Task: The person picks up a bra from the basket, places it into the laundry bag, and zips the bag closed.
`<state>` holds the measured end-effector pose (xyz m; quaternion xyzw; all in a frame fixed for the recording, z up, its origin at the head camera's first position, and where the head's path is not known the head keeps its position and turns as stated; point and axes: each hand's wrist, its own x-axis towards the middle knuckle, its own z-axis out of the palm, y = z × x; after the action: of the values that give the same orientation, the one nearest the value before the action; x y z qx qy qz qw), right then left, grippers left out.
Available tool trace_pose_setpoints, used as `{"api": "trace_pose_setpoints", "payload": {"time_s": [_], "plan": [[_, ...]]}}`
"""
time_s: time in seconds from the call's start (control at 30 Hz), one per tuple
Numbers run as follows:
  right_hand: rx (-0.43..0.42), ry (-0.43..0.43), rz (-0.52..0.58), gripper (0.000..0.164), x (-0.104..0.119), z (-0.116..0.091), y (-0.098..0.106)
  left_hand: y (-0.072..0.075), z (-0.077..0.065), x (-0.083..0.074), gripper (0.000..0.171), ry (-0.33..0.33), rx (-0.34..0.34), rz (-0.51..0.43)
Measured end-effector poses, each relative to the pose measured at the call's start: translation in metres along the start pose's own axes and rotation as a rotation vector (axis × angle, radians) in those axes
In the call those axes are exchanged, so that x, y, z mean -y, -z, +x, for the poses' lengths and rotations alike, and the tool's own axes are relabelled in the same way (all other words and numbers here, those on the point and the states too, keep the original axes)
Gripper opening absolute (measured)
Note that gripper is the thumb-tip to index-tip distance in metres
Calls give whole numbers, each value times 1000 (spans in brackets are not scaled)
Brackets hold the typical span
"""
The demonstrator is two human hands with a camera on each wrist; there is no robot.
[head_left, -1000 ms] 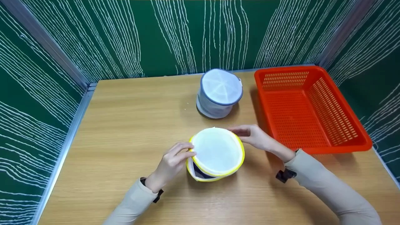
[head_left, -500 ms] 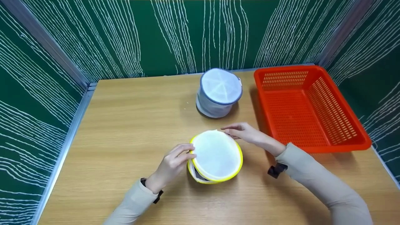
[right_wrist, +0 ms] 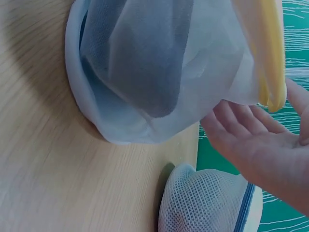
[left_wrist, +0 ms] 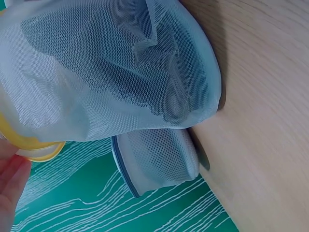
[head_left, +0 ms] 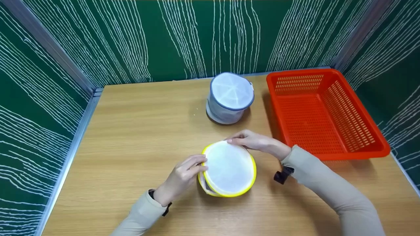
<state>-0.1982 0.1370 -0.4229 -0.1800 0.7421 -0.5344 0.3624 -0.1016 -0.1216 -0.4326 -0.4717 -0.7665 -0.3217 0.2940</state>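
Note:
A round mesh laundry bag with a white lid and yellow rim stands upright on the table. Dark cloth shows through its mesh side. At the lid's left edge, my left hand pinches the yellow rim; there the lid gapes slightly from the lower rim. My right hand holds the back edge, thumb on top and fingers behind the mesh, as the right wrist view shows. Farther back stands a second mesh laundry bag with a blue-grey rim, touched by neither hand.
To the right lies a red plastic basket with slotted walls; nothing shows inside it. A wooden table carries everything. Green panels with white wavy lines enclose its back and sides.
My right hand has moved left along the back of the yellow rim and now grips it. The bag has shifted slightly toward me, and the front gap under the lid has narrowed.

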Motion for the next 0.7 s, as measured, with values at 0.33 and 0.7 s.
{"api": "trace_pose_setpoints", "payload": {"time_s": [0.33, 0.7], "plan": [[-26, -9, 69, 31, -2, 0, -4, -2, 0, -3, 14, -47, 41, 20], [-205, 6, 74, 36, -5, -5, -13, -1, 5, -14, 14, 13, 12, -128]]}}
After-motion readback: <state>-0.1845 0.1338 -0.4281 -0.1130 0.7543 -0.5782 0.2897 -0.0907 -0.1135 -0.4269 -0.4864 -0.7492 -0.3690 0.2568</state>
